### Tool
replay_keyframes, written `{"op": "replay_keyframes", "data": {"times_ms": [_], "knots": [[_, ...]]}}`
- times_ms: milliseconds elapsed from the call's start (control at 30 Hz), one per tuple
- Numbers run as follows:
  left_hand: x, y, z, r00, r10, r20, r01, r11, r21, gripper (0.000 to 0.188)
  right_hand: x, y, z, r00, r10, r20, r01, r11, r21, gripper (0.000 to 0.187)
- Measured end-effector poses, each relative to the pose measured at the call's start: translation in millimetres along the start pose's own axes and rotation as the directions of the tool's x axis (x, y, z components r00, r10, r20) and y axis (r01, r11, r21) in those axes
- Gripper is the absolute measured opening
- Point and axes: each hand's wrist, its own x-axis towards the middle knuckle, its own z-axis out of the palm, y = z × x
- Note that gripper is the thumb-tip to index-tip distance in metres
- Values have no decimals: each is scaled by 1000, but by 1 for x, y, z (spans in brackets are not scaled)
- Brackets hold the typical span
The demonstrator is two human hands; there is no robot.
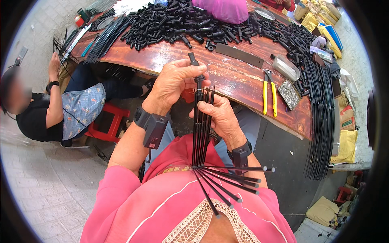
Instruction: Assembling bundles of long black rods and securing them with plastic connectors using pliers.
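Note:
My left hand (pixel 172 83) is closed, thumb and fingers pinching a black tubular plastic piece (pixel 193 59) that stands upright above the rods. Below it, my right hand (pixel 222 117) wraps round a bundle of thin black rods (pixel 199 139), thumb pressed along its front. The bundle looks like a folded umbrella frame. Its lower ends fan out to the right and toward my chest, as black arms (pixel 231 182) with grey round tips. The fitting's lower part meets the top of the bundle between my two hands; my fingers partly hide that joint.
A heap of black tubular plastic pieces (pixel 166 26) covers the far side of the wooden table (pixel 154 56). Yellow-handled pliers (pixel 269 93), a flat metal bar (pixel 239 55) and a clear tray of small metal bits (pixel 289 94) lie to the right. Long black rods (pixel 322 121) overhang the right edge. Another person (pixel 48 101) sits left.

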Motion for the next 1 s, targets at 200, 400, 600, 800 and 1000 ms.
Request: {"op": "replay_keyframes", "data": {"times_ms": [200,400,600,800,1000], "knots": [[-11,1,11,986,165,25,-162,912,378,57,1,7,-4,999,-35,-38,35,999,-9,26],[-11,9,-2,998,62,-5,-57,942,330,48,1,6,-7,1000,10,-28,-10,1000,-16,29],[-9,6,0,999,40,-2,-37,952,304,39,0,6,-7,998,-13,-66,11,999,-33,22],[-5,3,4,997,75,-4,-69,935,347,31,2,7,-7,998,-5,-55,3,999,-48,22],[3,1,-7,996,31,84,-43,989,144,29,2,7,-4,999,-12,-46,12,1000,-14,22]]}}
